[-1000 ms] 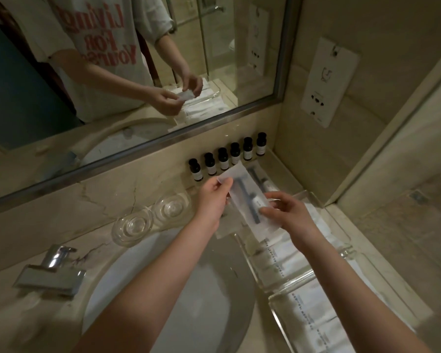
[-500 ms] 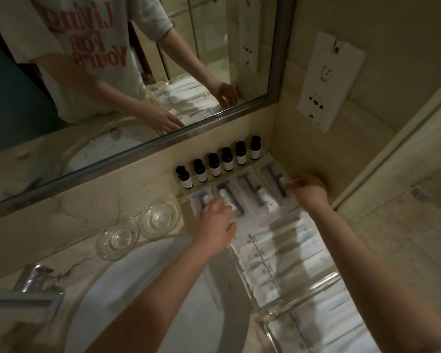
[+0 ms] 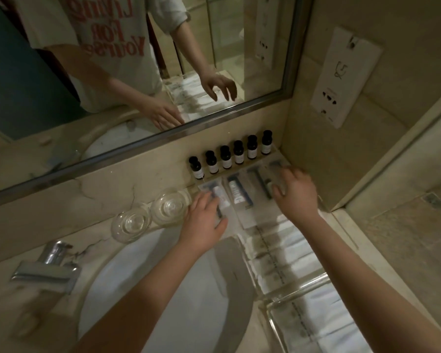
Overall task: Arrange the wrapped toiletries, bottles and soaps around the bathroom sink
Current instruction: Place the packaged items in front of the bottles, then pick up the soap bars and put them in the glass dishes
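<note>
The left hand [image 3: 204, 222] lies flat, fingers fairly straight, on the leftmost packet [image 3: 222, 201]. The right hand [image 3: 294, 193], fingers spread and blurred, rests on the rightmost packets [image 3: 261, 179]. Four wrapped packets lie side by side at the counter's [image 3: 97, 247] back right corner, just before six bottles [image 3: 225, 159]. Two glass dishes [image 3: 169, 206] stand left of them, behind the sink [image 3: 178, 289].

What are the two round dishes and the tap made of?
The round dishes look like clear glass: you can see through them and their rims glint. The tap looks like polished metal, maybe chrome: silvery with bright reflections.
</note>
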